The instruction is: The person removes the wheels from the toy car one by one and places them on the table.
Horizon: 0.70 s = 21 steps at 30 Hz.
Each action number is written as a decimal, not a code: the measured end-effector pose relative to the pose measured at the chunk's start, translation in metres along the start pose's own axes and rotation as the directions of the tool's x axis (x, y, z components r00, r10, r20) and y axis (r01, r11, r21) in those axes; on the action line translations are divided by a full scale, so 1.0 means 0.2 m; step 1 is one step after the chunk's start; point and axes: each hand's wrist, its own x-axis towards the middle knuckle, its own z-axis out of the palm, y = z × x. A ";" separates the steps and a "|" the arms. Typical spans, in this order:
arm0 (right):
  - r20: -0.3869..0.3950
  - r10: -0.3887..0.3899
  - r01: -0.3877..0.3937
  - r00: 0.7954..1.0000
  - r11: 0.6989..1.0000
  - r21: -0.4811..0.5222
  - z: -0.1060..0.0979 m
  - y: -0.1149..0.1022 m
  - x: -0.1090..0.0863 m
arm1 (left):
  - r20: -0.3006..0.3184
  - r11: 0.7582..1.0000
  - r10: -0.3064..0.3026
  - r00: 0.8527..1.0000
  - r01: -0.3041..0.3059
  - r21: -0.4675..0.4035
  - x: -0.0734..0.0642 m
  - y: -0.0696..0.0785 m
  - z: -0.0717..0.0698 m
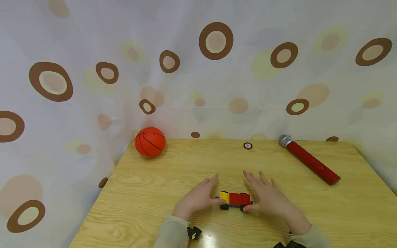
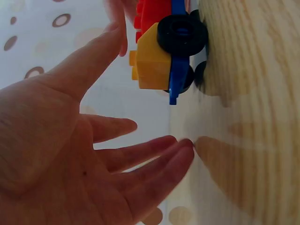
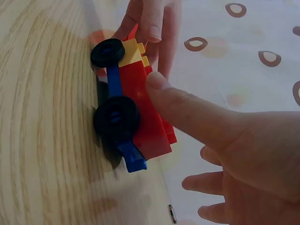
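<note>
A toy car of building bricks stands on its black wheels on the wooden table. Its body is red with a yellow block at the left end, on a blue base. My left hand is at the car's yellow end, fingers extended and thumb apart from them. My right hand is at the red end, fingers spread, with its thumb in front of the car's side. Neither hand is curled round the car. Whether either thumb touches it I cannot tell.
An orange-red toy basketball sits at the table's back left corner. A small round black-and-white chip lies near the back edge. To the right lies a red microphone with a silver head. A patterned cloth hangs behind the wooden table.
</note>
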 end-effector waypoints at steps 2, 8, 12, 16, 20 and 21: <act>0.018 0.002 -0.002 1.000 1.000 0.020 0.01 0.01 0.01 | -0.002 0.999 0.034 0.999 -0.034 0.011 0.01 -0.01 0.01; 0.049 0.015 -0.017 0.999 0.999 0.041 0.04 0.01 0.02 | 0.020 0.989 0.131 0.991 -0.132 0.067 0.01 -0.01 0.02; 0.052 0.008 -0.011 0.999 0.998 0.056 0.05 0.01 0.02 | 0.057 0.986 0.149 0.987 -0.153 0.065 0.01 0.00 0.01; 0.068 -0.011 0.008 0.998 0.998 0.056 0.05 0.01 0.03 | 0.047 0.979 0.182 0.982 -0.186 0.089 0.02 0.01 0.01; 0.102 -0.018 0.012 0.995 0.998 0.056 0.05 0.02 0.05 | 0.030 0.971 0.206 0.978 -0.208 0.115 0.02 -0.01 0.03; 0.110 -0.020 0.014 0.994 0.998 0.056 0.05 0.02 0.05 | 0.029 0.972 0.204 0.979 -0.206 0.111 0.02 -0.01 0.03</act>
